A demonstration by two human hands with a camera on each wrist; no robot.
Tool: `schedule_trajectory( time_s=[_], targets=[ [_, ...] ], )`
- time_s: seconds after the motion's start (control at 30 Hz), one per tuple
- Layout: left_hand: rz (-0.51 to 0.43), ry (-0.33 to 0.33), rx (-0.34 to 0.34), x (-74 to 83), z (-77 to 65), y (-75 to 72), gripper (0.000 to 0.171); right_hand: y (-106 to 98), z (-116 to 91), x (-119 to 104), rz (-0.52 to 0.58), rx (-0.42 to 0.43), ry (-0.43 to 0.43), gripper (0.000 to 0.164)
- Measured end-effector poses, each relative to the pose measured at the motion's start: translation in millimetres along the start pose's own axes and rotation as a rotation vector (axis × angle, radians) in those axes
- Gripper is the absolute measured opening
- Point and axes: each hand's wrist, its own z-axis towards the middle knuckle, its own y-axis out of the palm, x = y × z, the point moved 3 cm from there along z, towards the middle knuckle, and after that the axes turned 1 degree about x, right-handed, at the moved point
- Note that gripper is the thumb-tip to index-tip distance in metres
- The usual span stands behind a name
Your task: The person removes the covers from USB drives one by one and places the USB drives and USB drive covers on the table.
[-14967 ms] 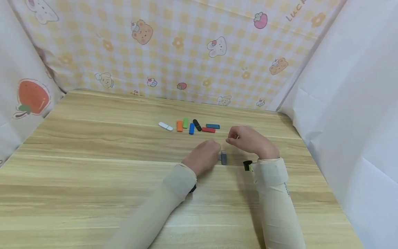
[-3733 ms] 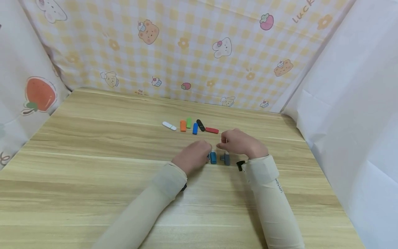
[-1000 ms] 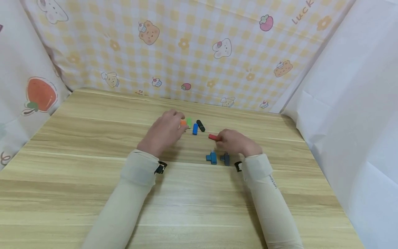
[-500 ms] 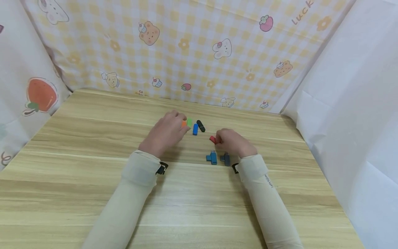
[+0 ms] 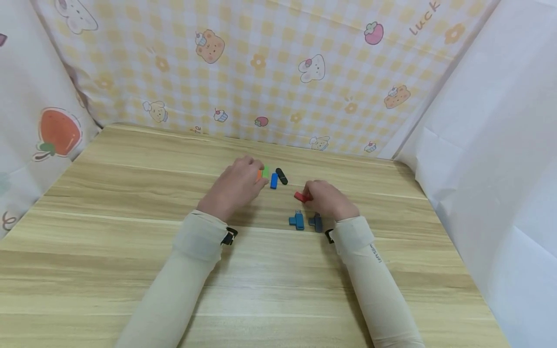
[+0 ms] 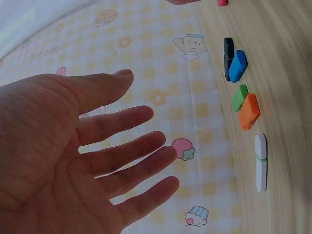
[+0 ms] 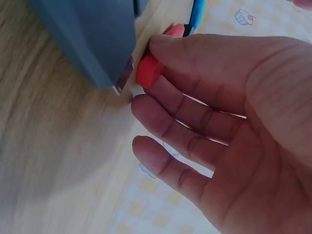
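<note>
My right hand (image 5: 327, 199) pinches a red USB flash drive (image 5: 299, 196) between thumb and fingers, low over the table; the right wrist view shows the red drive's end (image 7: 148, 72) at the thumb tip. My left hand (image 5: 235, 187) holds nothing, its fingers spread and relaxed in the left wrist view. It hovers by an orange drive (image 6: 249, 112) and a green drive (image 5: 266, 171). A white drive (image 6: 261, 163) is hidden under it in the head view. Just in front of my right hand lie a teal drive (image 5: 299, 221) and a dark grey drive (image 5: 318, 224), both unfolded, plugs showing.
A blue drive (image 5: 273, 181) and a black drive (image 5: 281, 176) lie between my hands on the wooden table (image 5: 261, 285). A checked cloth (image 5: 261, 72) hangs behind the table; white cloth (image 5: 491, 145) hangs along the right side.
The teal drive came from the back group to beside the grey one and was unfolded. My left hand then moved back and left. My right hand picked up the red drive and drew it nearer, turning it.
</note>
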Motion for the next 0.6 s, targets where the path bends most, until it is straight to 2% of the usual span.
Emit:
schedule_trajectory(
  time_s=[0.27, 0.43, 0.6],
  targets=[
    [0.011, 0.001, -0.007, 2.4, -0.8, 0.7, 0.046, -6, -4, 0, -0.005, -0.005, -0.002, 0.018],
    [-0.005, -0.007, -0.032, 5.6, 1.1, 2.8, 0.047, -14, -7, -4, -0.005, 0.062, -0.047, 0.016],
    [-0.007, 0.008, -0.048, 11.0, 2.0, 6.9, 0.049, -22, -12, -12, -0.001, 0.145, -0.127, 0.021]
  ],
)
